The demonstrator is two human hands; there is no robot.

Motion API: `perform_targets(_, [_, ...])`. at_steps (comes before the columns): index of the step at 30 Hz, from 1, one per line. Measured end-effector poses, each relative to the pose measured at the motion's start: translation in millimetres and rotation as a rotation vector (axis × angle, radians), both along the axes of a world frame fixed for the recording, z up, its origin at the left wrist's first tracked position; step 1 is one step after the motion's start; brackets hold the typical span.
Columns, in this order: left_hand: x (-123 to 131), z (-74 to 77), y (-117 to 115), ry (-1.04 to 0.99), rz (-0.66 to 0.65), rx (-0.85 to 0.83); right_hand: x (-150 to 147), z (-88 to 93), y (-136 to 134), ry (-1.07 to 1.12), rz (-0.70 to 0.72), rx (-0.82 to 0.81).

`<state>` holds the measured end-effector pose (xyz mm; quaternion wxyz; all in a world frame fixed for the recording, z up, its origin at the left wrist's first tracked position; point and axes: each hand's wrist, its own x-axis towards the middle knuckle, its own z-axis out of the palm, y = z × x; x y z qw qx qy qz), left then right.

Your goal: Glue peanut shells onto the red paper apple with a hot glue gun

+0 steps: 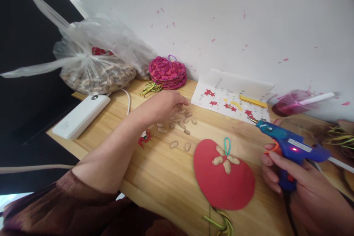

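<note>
My right hand [287,177] is wrapped round a blue glue gun [287,140] with a lit red light and a white glue stick at its back. Its metal nozzle points left, above the table. Over a loose scatter of peanuts [182,124] hovers my left hand [174,101], index finger stretched out and apart from the others; its thumb is hidden. Between the hands lies a red heart-shaped card [224,188] with a teal loop [227,146] at its top. Several peanuts [227,166] sit on it, fanned out below the loop. A yellow-green tassel [221,225] hangs from its lower end.
Behind my left hand stand stacked magenta peanut-covered hearts [168,73] and a tied plastic bag of peanuts [96,73]. A white power bank [81,116] lies at the left edge. Along the wall are a paper with red stars [221,101] and a cup of magenta paint [290,103].
</note>
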<state>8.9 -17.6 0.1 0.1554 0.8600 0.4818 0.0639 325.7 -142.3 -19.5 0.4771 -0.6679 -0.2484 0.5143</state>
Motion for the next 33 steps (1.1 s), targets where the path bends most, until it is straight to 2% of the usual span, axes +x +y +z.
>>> perform_targets(4, [2.5, -4.0, 0.5, -0.018, -0.05, -0.007, 0.6, 0.2, -0.8, -0.005, 0.004, 0.0])
perform_targets(11, [3.2, -2.2, 1.6, 0.041, -0.005, -0.026, -2.0, 1.1, -0.1, 0.01, -0.01, 0.0])
perform_targets(16, [0.4, 1.2, 1.8, 0.018, 0.094, -0.035, -2.3, 2.1, 1.3, 0.011, -0.001, -0.01])
perform_targets(21, [3.9, 3.1, 0.5, 0.032, 0.021, -0.051, -0.4, 0.2, 0.7, 0.002, 0.001, 0.001])
perform_targets(26, [3.7, -2.3, 0.4, 0.05, 0.032, -0.023, -1.1, 0.4, 0.2, 0.013, 0.008, 0.002])
perform_targets(29, [2.3, -5.0, 0.2, 0.088, 0.08, 0.011, -1.7, 1.4, 0.1, 0.004, -0.003, -0.001])
perform_targets(33, [2.9, -1.8, -1.3, 0.187, 0.214, 0.059, -0.8, 0.4, -1.2, 0.018, 0.012, 0.013])
